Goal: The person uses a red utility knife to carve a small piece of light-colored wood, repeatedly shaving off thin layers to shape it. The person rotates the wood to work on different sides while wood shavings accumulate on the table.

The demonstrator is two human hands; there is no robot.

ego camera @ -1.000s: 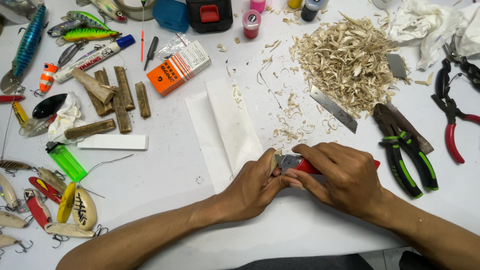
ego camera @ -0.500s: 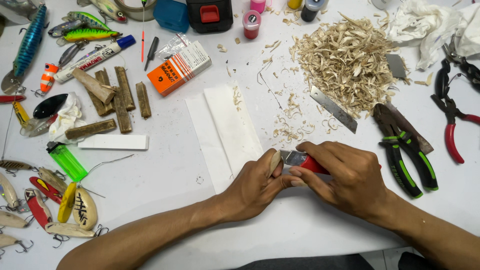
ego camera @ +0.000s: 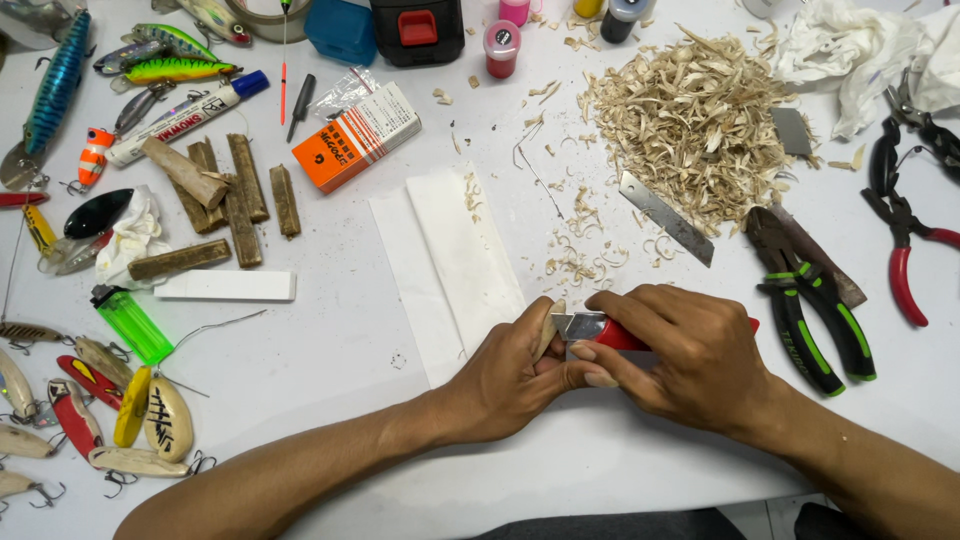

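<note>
Evidently well advanced: a large heap of wood shavings (ego camera: 690,120) fills the upper centre-right of the frame, with loose curls trailing down toward the hands, while several rough wood sticks (ego camera: 225,195) at upper left remain uncut. At lower centre, the left hand (ego camera: 510,375) closes around a small pale wood piece (ego camera: 548,325), its tip showing above the fingers. The right hand (ego camera: 690,355) grips a red utility knife (ego camera: 600,330), blade touching the piece.
</note>
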